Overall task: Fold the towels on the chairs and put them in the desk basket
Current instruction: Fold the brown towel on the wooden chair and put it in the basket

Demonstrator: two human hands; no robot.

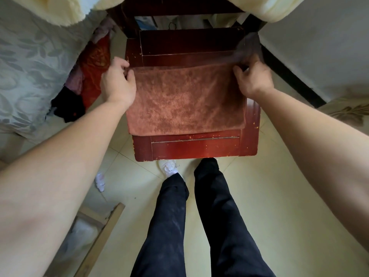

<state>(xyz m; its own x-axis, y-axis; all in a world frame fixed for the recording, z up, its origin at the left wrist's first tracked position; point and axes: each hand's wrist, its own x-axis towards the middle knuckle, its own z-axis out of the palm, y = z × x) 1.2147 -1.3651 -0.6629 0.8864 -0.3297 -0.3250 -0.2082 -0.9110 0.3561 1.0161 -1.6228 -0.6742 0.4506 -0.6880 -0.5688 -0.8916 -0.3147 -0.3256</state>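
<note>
— From the head view, where is the towel?
— The brown towel (185, 102) lies flat on the red wooden chair seat (195, 149). It reaches the seat's left edge and stops short of its front edge.
— And the hands?
— The left hand (117, 82) pinches the towel's far left corner. The right hand (252, 78), slightly blurred, grasps the far right corner.

Red wooden chair seat (196, 149): brown towel (186, 101) spread flat, front strip bare.
</note>
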